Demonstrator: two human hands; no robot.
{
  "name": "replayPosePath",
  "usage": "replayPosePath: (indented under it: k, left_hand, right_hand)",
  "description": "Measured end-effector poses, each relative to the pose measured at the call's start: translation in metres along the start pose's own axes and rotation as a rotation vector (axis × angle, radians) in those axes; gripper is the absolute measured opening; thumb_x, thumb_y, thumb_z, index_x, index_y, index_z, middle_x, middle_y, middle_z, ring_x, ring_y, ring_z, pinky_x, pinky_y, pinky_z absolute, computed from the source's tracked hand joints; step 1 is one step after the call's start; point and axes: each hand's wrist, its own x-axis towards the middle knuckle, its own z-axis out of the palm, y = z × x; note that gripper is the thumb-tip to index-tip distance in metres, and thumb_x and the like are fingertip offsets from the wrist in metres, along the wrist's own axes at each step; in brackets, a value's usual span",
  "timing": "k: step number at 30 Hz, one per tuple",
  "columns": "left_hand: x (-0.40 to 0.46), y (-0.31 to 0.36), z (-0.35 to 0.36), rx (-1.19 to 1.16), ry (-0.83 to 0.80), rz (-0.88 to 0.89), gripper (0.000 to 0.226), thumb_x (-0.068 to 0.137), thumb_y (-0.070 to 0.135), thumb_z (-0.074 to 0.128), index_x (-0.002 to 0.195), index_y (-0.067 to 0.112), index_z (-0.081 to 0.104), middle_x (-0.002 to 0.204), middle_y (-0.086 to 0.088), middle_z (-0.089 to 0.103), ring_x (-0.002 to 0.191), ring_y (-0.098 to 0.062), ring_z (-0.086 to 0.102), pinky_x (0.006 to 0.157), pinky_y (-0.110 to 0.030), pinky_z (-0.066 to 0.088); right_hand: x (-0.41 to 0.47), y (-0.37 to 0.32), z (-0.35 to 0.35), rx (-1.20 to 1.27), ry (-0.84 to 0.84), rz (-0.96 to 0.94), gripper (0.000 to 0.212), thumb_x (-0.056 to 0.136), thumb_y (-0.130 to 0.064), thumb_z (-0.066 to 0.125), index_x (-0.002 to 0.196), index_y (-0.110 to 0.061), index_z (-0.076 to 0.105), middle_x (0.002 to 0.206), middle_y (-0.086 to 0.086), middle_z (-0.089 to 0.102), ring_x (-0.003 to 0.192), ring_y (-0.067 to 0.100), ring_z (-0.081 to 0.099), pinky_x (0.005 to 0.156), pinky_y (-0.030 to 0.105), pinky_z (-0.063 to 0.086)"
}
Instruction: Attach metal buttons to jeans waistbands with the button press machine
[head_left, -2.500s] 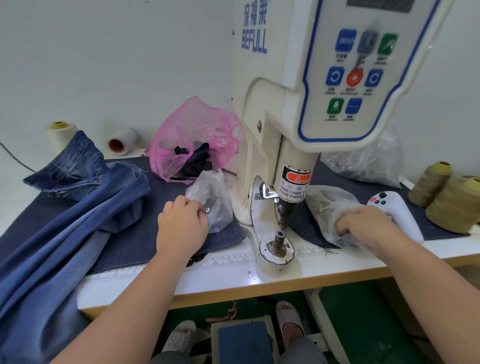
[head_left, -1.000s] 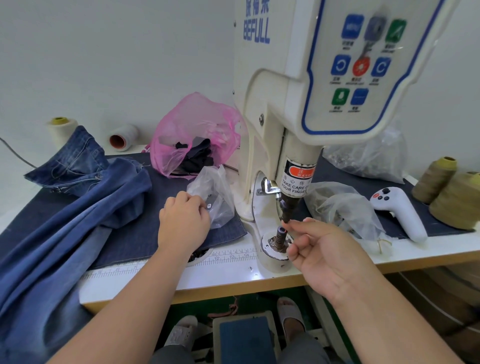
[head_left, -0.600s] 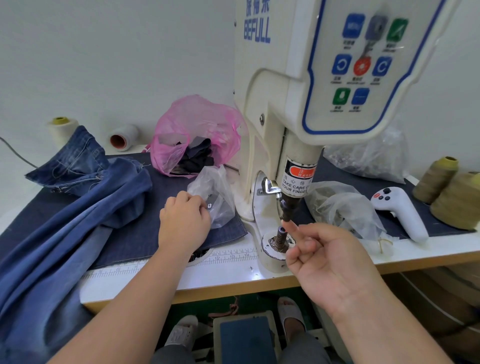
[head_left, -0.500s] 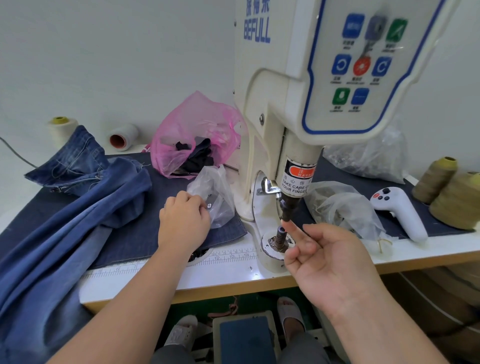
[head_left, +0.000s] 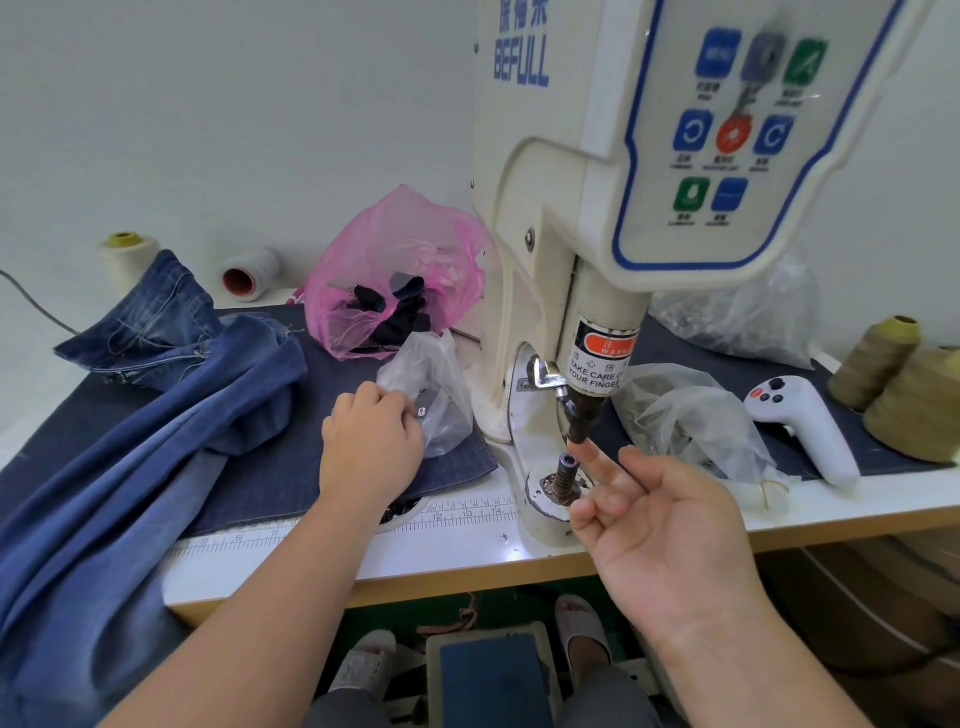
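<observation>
Two hands are at work at the button press machine (head_left: 561, 218), and the loading step is judged to be in hand. The right hand (head_left: 670, 525) is raised palm-up beside the lower die (head_left: 565, 470); one finger is extended so that its tip meets the tip of the upper punch (head_left: 581, 423), while the other fingers (head_left: 597, 512) are loosely curled. Whether a button part is being pushed into the punch cannot be told, since nothing is seen at the fingertip. The left hand (head_left: 371, 441) rests on the dark denim mat (head_left: 291, 467), its fingers curled at the mouth of a small clear bag (head_left: 431, 395), where a small metal piece (head_left: 422, 411) appears to be pinched.

No waistband lies between the dies yet. The jeans (head_left: 130, 415) are heaped on the tabletop (head_left: 467, 551) to the left, well apart from the press, one part draped over the front edge. A second clear bag (head_left: 691, 421) lies just right of the machine.

For the next move, the piece from the left bag would probably need to be seated on the lower die, the right finger withdrawn from under the punch, and the waistband drawn across. The foot pedal (head_left: 491, 675) should be left alone until the fingers are clear of the dies.
</observation>
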Motion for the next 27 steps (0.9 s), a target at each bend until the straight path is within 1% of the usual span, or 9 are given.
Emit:
replayPosePath:
  k: [2, 6, 11, 14, 16, 18, 21, 24, 27]
  left_hand:
    - [0.0, 0.0, 0.0, -0.002, 0.004, -0.001, 0.028, 0.095, 0.022, 0.047, 0.111, 0.019, 0.069, 0.116, -0.004, 0.056, 0.102, -0.026, 0.045, 0.084, -0.038, 0.036]
    - [-0.001, 0.001, -0.002, 0.007, -0.008, -0.006, 0.028, 0.095, 0.022, 0.046, 0.113, 0.02, 0.069, 0.117, -0.003, 0.056, 0.103, -0.025, 0.045, 0.085, -0.038, 0.037]
    - [0.001, 0.003, -0.01, -0.002, -0.091, -0.02, 0.029, 0.098, 0.024, 0.044, 0.115, 0.022, 0.068, 0.121, -0.003, 0.054, 0.107, -0.026, 0.045, 0.089, -0.039, 0.039]
    - [0.006, 0.004, -0.021, 0.026, -0.196, -0.004, 0.031, 0.099, 0.023, 0.042, 0.118, 0.022, 0.067, 0.125, -0.006, 0.053, 0.111, -0.029, 0.046, 0.091, -0.041, 0.042]
    - [0.011, 0.004, -0.028, 0.016, -0.276, 0.001, 0.032, 0.099, 0.023, 0.042, 0.12, 0.021, 0.066, 0.124, -0.008, 0.053, 0.113, -0.031, 0.047, 0.094, -0.044, 0.043]
    - [0.014, 0.004, -0.035, -0.039, -0.315, 0.006, 0.03, 0.099, 0.022, 0.043, 0.119, 0.02, 0.065, 0.123, -0.008, 0.053, 0.113, -0.032, 0.049, 0.099, -0.046, 0.043]
    - [0.015, -0.001, -0.046, -0.114, -0.24, 0.026, 0.027, 0.098, 0.02, 0.047, 0.118, 0.019, 0.065, 0.125, -0.004, 0.054, 0.113, -0.028, 0.052, 0.099, -0.046, 0.044]
    - [0.018, -0.011, -0.058, 0.037, -0.089, 0.126, 0.027, 0.096, 0.017, 0.051, 0.118, 0.018, 0.065, 0.125, -0.006, 0.056, 0.113, -0.03, 0.052, 0.096, -0.047, 0.044]
    - [0.031, -0.026, -0.077, 0.209, 0.039, 0.095, 0.03, 0.091, 0.013, 0.054, 0.119, 0.013, 0.064, 0.121, -0.013, 0.056, 0.11, -0.036, 0.05, 0.091, -0.048, 0.041]
  right_hand:
    - [-0.001, -0.001, -0.001, -0.031, -0.001, -0.022, 0.019, 0.086, -0.002, 0.052, 0.104, -0.006, 0.053, 0.093, 0.021, 0.074, 0.041, 0.012, 0.042, 0.056, 0.03, 0.044]
    - [-0.003, -0.001, -0.002, -0.061, -0.008, -0.036, 0.018, 0.088, -0.001, 0.052, 0.106, -0.005, 0.054, 0.093, 0.021, 0.075, 0.04, 0.011, 0.045, 0.048, 0.027, 0.05]
    - [-0.005, -0.003, -0.005, -0.102, 0.029, -0.052, 0.017, 0.088, -0.001, 0.054, 0.104, -0.006, 0.056, 0.092, 0.018, 0.075, 0.043, 0.012, 0.046, 0.047, 0.027, 0.05]
    - [-0.007, -0.003, -0.008, -0.133, 0.053, -0.058, 0.008, 0.089, -0.002, 0.054, 0.093, -0.008, 0.058, 0.076, 0.01, 0.072, 0.044, 0.013, 0.045, 0.046, 0.027, 0.047]
    - [-0.009, -0.001, -0.009, -0.158, 0.067, -0.069, 0.01, 0.089, 0.001, 0.053, 0.087, -0.007, 0.059, 0.065, 0.006, 0.063, 0.044, 0.012, 0.042, 0.048, 0.027, 0.045]
    - [-0.011, 0.001, -0.01, -0.184, 0.069, -0.085, 0.014, 0.088, 0.004, 0.052, 0.082, -0.007, 0.058, 0.059, 0.004, 0.056, 0.043, 0.011, 0.04, 0.049, 0.027, 0.042]
    - [-0.016, 0.005, -0.012, -0.244, 0.065, -0.122, 0.02, 0.087, 0.007, 0.05, 0.076, -0.007, 0.057, 0.056, 0.004, 0.051, 0.041, 0.011, 0.039, 0.053, 0.03, 0.04]
    - [-0.022, 0.017, -0.016, -0.354, 0.051, -0.127, 0.026, 0.088, 0.01, 0.051, 0.072, -0.008, 0.06, 0.057, 0.006, 0.051, 0.042, 0.011, 0.041, 0.054, 0.03, 0.039]
    - [-0.026, 0.03, -0.018, -0.486, 0.019, -0.126, 0.032, 0.087, 0.012, 0.055, 0.065, -0.011, 0.063, 0.058, 0.006, 0.052, 0.045, 0.013, 0.042, 0.053, 0.03, 0.043]
